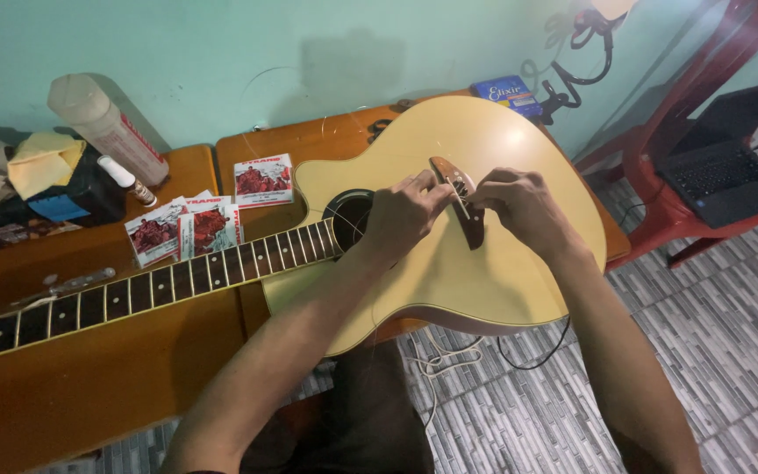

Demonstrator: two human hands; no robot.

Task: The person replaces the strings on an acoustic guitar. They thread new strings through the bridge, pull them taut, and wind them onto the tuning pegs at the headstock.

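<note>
The guitar (449,254) lies flat on the table (89,377), neck toward nine o'clock. Both hands work at the bridge (469,219): the left hand (401,215) pinches at its twelve-o'clock end, the right hand (519,206) pinches a thin string there. Seemingly seating a string; next needs steady fingers.

Cream-coloured acoustic guitar (475,263) lay flat, face up, across the wooden desk (89,369), neck pointing left; its dark bridge (471,224) sat mid-body, beside the round sound hole (348,215).
</note>
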